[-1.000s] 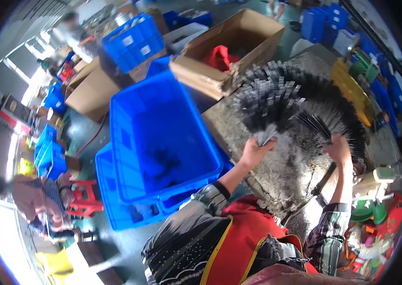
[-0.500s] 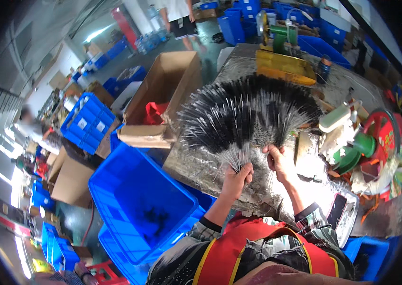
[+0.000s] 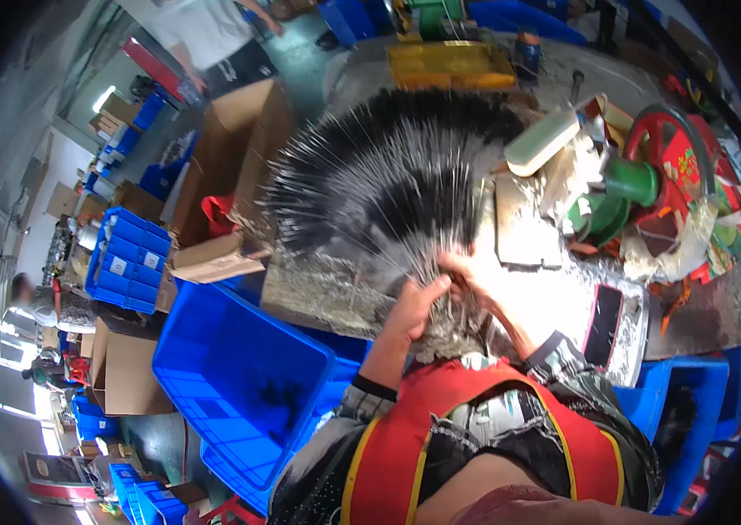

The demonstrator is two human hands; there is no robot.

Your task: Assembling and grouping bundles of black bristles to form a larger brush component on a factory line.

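A wide, fanned-out pile of thin brushes with black bristles and pale wire stems [image 3: 362, 166] covers the middle of the worktop, stems toward me. At the near end, my left hand [image 3: 419, 306] is closed round a gathered bunch of these wire stems, thumb on top. Just right of it and close by, my right hand [image 3: 468, 273] is closed on the same gathered stems, its fingers partly blurred and washed out by bright light. The bristled ends spread away from both hands.
The worn worktop [image 3: 318, 293] carries a yellow tray [image 3: 449, 66], a green spool device [image 3: 629, 179], a white block [image 3: 541, 144] and a phone [image 3: 602, 325]. Left stand an open cardboard box [image 3: 252, 114] and a deep blue bin [image 3: 239, 385]. Another person [image 3: 204, 39] stands beyond.
My hands have come together, from two separate bunches to one gathered group of stems. The split fan has merged. The view has shifted, and the person beyond appears closer.
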